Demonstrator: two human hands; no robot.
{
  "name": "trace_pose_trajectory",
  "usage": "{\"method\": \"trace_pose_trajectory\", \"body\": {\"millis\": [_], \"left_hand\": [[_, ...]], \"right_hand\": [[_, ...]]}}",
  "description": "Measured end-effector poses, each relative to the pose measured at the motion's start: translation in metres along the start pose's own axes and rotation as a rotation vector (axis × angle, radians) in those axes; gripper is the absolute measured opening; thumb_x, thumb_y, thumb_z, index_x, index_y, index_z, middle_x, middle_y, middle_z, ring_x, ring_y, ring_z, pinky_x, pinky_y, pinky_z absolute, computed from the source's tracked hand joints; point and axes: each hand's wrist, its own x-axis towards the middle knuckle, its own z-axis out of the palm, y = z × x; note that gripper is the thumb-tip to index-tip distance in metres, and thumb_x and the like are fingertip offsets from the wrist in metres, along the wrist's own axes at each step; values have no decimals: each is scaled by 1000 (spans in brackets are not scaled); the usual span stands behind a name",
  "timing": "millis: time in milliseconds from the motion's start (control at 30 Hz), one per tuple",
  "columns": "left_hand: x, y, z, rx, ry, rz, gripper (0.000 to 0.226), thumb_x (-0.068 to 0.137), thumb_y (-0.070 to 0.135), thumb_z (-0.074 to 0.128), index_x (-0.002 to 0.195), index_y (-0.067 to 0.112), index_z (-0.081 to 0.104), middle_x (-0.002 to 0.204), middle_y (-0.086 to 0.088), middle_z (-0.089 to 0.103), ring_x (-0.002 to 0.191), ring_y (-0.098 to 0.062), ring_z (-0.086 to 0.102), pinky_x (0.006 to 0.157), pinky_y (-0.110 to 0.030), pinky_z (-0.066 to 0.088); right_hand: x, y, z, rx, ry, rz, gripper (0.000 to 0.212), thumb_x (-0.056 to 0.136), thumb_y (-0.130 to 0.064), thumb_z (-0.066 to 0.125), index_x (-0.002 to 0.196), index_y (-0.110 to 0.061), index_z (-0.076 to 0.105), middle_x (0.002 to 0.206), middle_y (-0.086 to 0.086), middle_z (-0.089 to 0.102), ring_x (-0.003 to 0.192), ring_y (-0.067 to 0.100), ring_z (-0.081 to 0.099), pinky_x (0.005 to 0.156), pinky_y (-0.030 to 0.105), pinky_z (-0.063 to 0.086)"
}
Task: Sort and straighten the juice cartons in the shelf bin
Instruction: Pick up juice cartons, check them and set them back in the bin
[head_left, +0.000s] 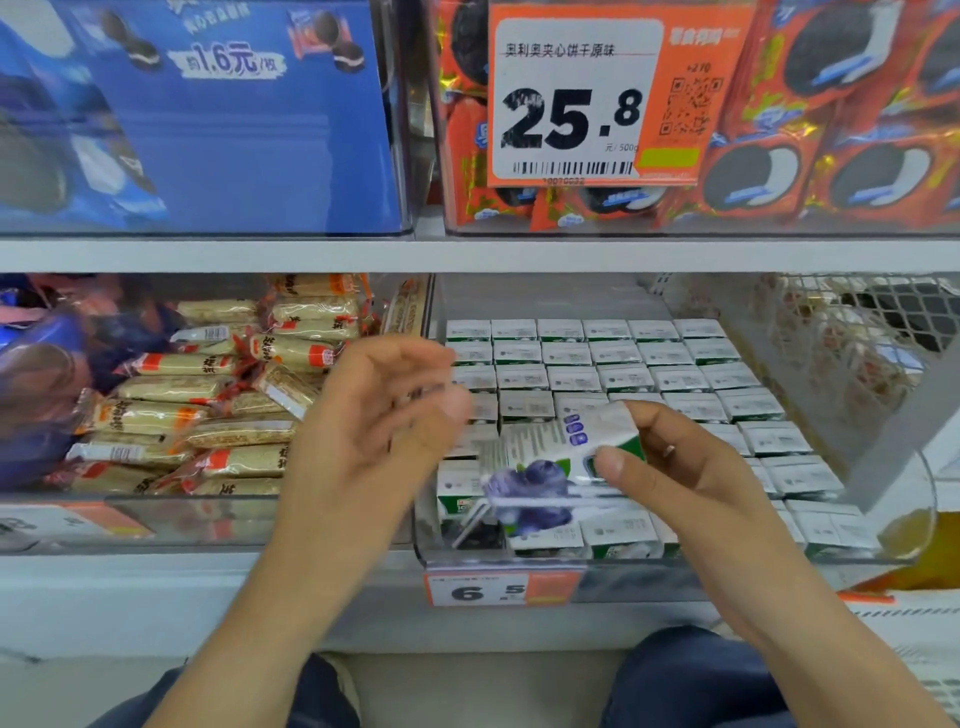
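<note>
The right hand (691, 467) pinches one small white-and-green juice carton with a blueberry picture (550, 462), thumb on its near face and fingers behind; this grip carries it tilted on its side just above the front rows of the clear plastic shelf bin (519, 558), at about 3 o'clock from the left hand (374, 415). That left hand hangs released, fingers loosely spread and holding nothing, though blur makes its fingertips hard to read. The carton looks light, stiff at the edges yet crushable on its flat panels, with a smooth coated skin, so holding it across the narrow sides should serve best. One carton is held; the upright cartons in the bin (613, 374) stand roughly six across in about eight rows.
</note>
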Motion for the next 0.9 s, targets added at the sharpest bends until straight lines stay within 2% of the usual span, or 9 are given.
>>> {"method": "trace_pose_trajectory", "body": {"millis": [67,133,233,300,367,500,667,800,900], "left_hand": [[1,-6,-18,162,67,-6,25,84,48,57,103,32,61,105,20,66,101,2,61,80,-8,46],[-2,-17,-30,313,71,-116,29,85,61,55,103,39,60,102,27,64,97,6,61,77,-14,49],[-10,-32,-29,438,-44,-274,58,71,68,45,120,38,54,112,26,61,102,4,60,86,-23,50],[-14,-38,-24,443,-107,-290,70,70,67,44,129,31,53,113,18,62,96,14,58,79,-3,44],[-14,-39,-21,449,-133,-270,69,72,64,44,131,28,54,105,24,61,89,26,52,71,5,38],[-13,-38,-23,435,-147,-258,65,74,61,44,130,30,54,93,36,53,83,29,51,69,7,36],[-13,-36,-24,405,-153,-254,39,75,58,46,113,48,45,95,38,51,84,28,52,68,6,36],[-13,-37,-25,375,-145,-259,46,74,57,48,118,42,49,98,39,49,85,28,51,68,6,36],[-12,-38,-24,374,-144,-253,59,72,62,46,126,37,51,97,38,49,86,28,51,69,5,37]], "right_hand": [[2,0,3,-39,43,-23,33,65,-33,83,96,-29,72,93,-6,74,87,9,68,71,13,50],[7,1,8,-52,104,-46,39,61,-36,79,97,-25,71,94,-5,74,86,9,68,69,13,51],[15,-1,19,-120,115,-107,36,61,-38,74,96,-34,71,96,-10,72,88,5,67,71,13,51],[16,-2,28,-173,78,-130,39,60,-42,74,98,-42,68,99,-13,70,92,5,66,73,15,52],[15,-2,36,-214,50,-142,42,59,-42,75,100,-43,68,101,-16,69,93,5,65,74,15,51],[12,3,49,-347,10,-186,35,63,-33,81,95,-40,68,97,-20,67,94,1,62,77,10,47],[15,18,57,-575,-88,-228,46,67,-18,85,96,-46,62,95,-21,63,96,-7,56,77,4,39],[15,33,57,-793,-198,-249,39,72,-24,81,106,-37,68,96,-26,57,95,-8,51,79,6,38],[16,38,54,-815,-252,-255,34,78,-28,76,111,-31,71,97,-27,56,82,-19,49,72,3,35]]}}
